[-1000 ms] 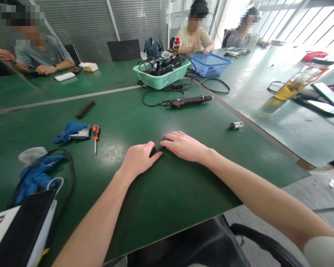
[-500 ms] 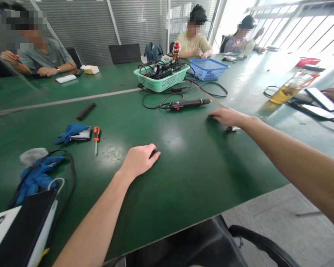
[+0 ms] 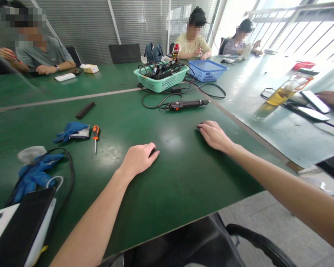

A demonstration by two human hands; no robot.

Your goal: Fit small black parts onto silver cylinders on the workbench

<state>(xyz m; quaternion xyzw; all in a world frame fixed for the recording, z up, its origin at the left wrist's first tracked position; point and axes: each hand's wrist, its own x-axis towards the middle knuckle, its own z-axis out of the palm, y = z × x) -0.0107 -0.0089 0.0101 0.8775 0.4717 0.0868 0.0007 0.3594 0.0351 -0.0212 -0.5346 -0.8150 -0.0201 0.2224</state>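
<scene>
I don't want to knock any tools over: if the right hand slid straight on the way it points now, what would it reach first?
The right hand would probably reach the black electric screwdriver lying on the green table, near its orange-marked cord end, though depth is hard to judge from this view.

On the green laminate workbench (image 3: 180, 193), a black corded electric screwdriver (image 3: 186, 105) lies at 12 o'clock; a green plastic mesh basket (image 3: 161, 84) sits behind it, with a blue plastic mesh basket (image 3: 206, 70) to that basket's right; an orange-handled steel screwdriver (image 3: 95, 139) lies at 11 o'clock.
</scene>
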